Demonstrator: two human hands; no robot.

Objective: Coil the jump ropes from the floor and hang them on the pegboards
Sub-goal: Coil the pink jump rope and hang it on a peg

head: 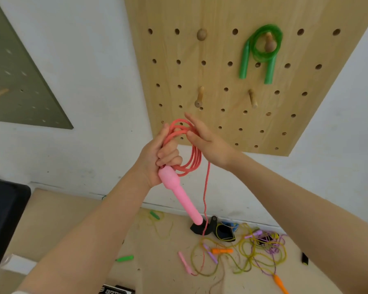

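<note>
My left hand [157, 160] grips a pink jump rope [192, 155] by several coiled loops and the top of its pink handle [180, 195], which points down. My right hand [206, 141] holds the top of the loops between thumb and fingers. The loose end of the pink rope hangs down to its second pink handle [184, 263] on the floor. A green jump rope [261, 52] hangs coiled on a peg of the wooden pegboard [217, 77].
Three free wooden pegs [201, 35] [199, 99] [253, 98] stick out of the pegboard. Several tangled ropes with orange, purple and green handles [249, 251] lie on the floor with a black strap [208, 227]. A grey pegboard [15, 81] hangs left; a dark bin [2, 215] stands lower left.
</note>
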